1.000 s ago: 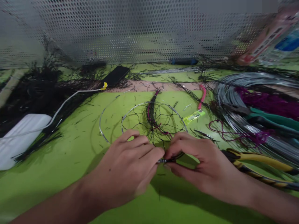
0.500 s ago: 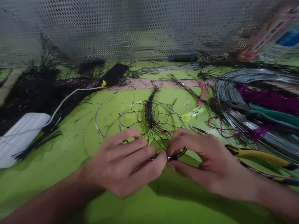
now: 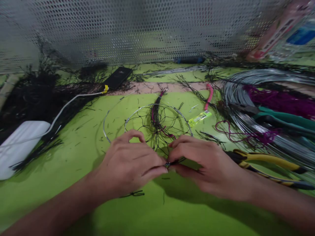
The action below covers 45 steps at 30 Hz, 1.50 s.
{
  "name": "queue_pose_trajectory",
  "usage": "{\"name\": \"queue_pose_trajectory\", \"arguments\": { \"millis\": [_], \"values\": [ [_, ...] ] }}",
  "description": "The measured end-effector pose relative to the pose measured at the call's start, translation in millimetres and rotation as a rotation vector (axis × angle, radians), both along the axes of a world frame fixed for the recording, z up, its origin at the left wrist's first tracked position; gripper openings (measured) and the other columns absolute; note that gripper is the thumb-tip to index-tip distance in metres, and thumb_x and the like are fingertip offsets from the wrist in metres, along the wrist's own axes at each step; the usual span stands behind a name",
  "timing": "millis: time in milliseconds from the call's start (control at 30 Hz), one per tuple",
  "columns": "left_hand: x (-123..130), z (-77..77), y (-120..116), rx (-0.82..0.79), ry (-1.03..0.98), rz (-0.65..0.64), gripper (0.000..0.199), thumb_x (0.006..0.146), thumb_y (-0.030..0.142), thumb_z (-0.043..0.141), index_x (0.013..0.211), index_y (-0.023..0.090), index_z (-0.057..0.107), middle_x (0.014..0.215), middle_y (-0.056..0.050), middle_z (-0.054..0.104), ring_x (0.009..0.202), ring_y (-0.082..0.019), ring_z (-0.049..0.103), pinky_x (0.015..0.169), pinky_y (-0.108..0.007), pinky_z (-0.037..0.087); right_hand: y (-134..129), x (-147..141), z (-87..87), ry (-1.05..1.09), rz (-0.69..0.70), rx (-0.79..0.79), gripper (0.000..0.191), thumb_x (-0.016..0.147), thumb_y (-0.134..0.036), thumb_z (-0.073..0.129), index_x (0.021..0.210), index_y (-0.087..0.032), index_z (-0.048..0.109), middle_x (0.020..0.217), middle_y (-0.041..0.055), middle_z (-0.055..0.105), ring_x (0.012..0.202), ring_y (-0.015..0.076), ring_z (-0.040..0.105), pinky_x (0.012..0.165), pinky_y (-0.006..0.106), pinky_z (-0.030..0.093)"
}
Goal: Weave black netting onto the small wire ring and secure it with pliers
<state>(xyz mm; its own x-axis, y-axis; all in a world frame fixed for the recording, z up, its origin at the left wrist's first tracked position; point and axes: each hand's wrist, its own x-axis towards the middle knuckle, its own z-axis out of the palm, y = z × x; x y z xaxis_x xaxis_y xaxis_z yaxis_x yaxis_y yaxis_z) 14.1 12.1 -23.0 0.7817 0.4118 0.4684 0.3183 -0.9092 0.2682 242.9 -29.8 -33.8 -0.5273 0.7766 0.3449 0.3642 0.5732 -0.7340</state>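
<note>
A round wire hoop point(image 3: 185, 120) with black netting strung across it lies in front of me, and a gathered bundle of black cords with a magenta strand point(image 3: 156, 113) rises from its middle. At the hoop's near edge my left hand point(image 3: 134, 160) pinches the rim, its fingers curled and pressed together. My right hand point(image 3: 204, 164) grips the same rim just to the right, thumb against fingertips. Between the two sets of fingertips a short dark, shiny stretch of the rim shows. My fingers cover the rest of the near rim.
Yellow-handled pliers point(image 3: 270, 160), green-handled pliers point(image 3: 285, 118), a wire coil point(image 3: 228, 91) and magenta cord point(image 3: 283, 101) lie right. A lighter point(image 3: 200, 118) is beyond my right hand. Left are a phone point(image 3: 119, 77), a white power bank-like block point(image 3: 23, 144) and black netting point(image 3: 31, 95).
Both hands have shifted slightly left along with the near rim. My left fingers are closed more tightly together, and a black cord end now shows below my left hand.
</note>
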Motion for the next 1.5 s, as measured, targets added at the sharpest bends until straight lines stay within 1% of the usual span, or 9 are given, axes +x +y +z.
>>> {"name": "queue_pose_trajectory", "arguments": {
  "millis": [433, 500, 600, 700, 767, 1033, 1367, 1433, 1500],
  "values": [
    [3, 12.7, -6, -0.466, 0.109, 0.169, 0.011, 0.088, 0.027, 0.074, 0.078, 0.027, 0.069, 0.065, 0.014, 0.070, 0.056, -0.009, 0.060, 0.099, -0.037, 0.035, -1, -6, -12.8, 0.022, 0.016, 0.183, 0.015, 0.094, -0.006, 0.055, 0.084, -0.017, 0.054, 0.075, 0.0018, 0.056, 0.077, 0.0159, 0.051, 0.085, 0.036, 0.054],
    [5, 15.1, -6, -0.545, 0.139, 0.214, 0.013, 0.088, 0.029, 0.071, 0.076, 0.027, 0.070, 0.067, 0.010, 0.071, 0.063, -0.013, 0.063, 0.093, -0.038, 0.040, 0, -7, -14.5, 0.006, 0.027, 0.227, 0.017, 0.095, -0.005, 0.053, 0.081, -0.016, 0.055, 0.074, 0.0022, 0.055, 0.074, 0.0154, 0.050, 0.086, 0.036, 0.054],
    [7, 17.2, -1, -0.746, 0.159, 0.247, 0.015, 0.087, 0.031, 0.068, 0.073, 0.026, 0.072, 0.071, 0.004, 0.072, 0.071, -0.018, 0.065, 0.067, -0.031, 0.045, 2, -9, -16.6, -0.047, 0.047, 0.335, 0.022, 0.094, -0.002, 0.052, 0.077, -0.015, 0.056, 0.069, 0.0017, 0.052, 0.069, 0.0145, 0.046, 0.087, 0.036, 0.054],
    [8, 16.6, 7, -1.028, 0.195, 0.240, 0.013, 0.084, 0.029, 0.067, 0.073, 0.023, 0.072, 0.071, 0.003, 0.071, 0.066, -0.015, 0.063, 0.056, -0.025, 0.042, 3, -10, -17.6, -0.119, 0.059, 0.421, 0.026, 0.095, -0.003, 0.050, 0.073, -0.016, 0.055, 0.067, 0.0008, 0.050, 0.067, 0.0146, 0.042, 0.092, 0.036, 0.054],
    [9, 15.3, 12, -1.123, 0.233, 0.229, 0.013, 0.082, 0.027, 0.066, 0.072, 0.021, 0.071, 0.068, 0.003, 0.070, 0.061, -0.014, 0.061, 0.053, -0.023, 0.040, 3, -10, -17.4, -0.167, 0.050, 0.423, 0.026, 0.096, -0.004, 0.050, 0.074, -0.017, 0.055, 0.068, 0.0007, 0.050, 0.068, 0.0152, 0.043, 0.094, 0.037, 0.052],
    [14, 18.9, 35, -1.251, 0.336, 0.108, 0.013, 0.080, 0.029, 0.064, 0.074, 0.019, 0.072, 0.074, 0.000, 0.074, 0.068, -0.016, 0.066, 0.062, -0.024, 0.048, 7, -7, -17.8, -0.237, 0.095, 0.504, 0.022, 0.094, -0.002, 0.049, 0.078, -0.018, 0.053, 0.073, 0.0024, 0.052, 0.075, 0.0186, 0.045, 0.077, 0.033, 0.050],
    [22, 20.3, 40, -1.361, 0.357, 0.111, 0.014, 0.074, 0.031, 0.064, 0.069, 0.020, 0.072, 0.069, -0.002, 0.074, 0.065, -0.017, 0.067, 0.065, -0.027, 0.052, 11, -5, -21.4, -0.194, 0.115, 0.549, 0.026, 0.093, 0.001, 0.043, 0.078, -0.017, 0.054, 0.074, 0.0035, 0.054, 0.076, 0.0170, 0.049, 0.106, 0.039, 0.050],
    [24, 19.3, 41, -1.352, 0.377, 0.136, 0.013, 0.073, 0.029, 0.065, 0.067, 0.020, 0.072, 0.067, -0.001, 0.073, 0.063, -0.016, 0.066, 0.063, -0.026, 0.051, 8, -8, -17.2, -0.211, 0.120, 0.560, 0.028, 0.094, 0.000, 0.041, 0.077, -0.017, 0.056, 0.072, 0.0036, 0.054, 0.076, 0.0179, 0.050, 0.107, 0.040, 0.050],
    [24, 19.7, 42, -1.315, 0.399, 0.138, 0.012, 0.073, 0.028, 0.065, 0.066, 0.020, 0.071, 0.065, 0.000, 0.072, 0.062, -0.016, 0.065, 0.060, -0.024, 0.049, 0, -7, -5.9, -0.297, 0.091, 0.574, 0.028, 0.095, -0.001, 0.042, 0.080, -0.016, 0.060, 0.071, 0.0036, 0.056, 0.079, 0.0196, 0.055, 0.114, 0.049, 0.042]
  ]
}}
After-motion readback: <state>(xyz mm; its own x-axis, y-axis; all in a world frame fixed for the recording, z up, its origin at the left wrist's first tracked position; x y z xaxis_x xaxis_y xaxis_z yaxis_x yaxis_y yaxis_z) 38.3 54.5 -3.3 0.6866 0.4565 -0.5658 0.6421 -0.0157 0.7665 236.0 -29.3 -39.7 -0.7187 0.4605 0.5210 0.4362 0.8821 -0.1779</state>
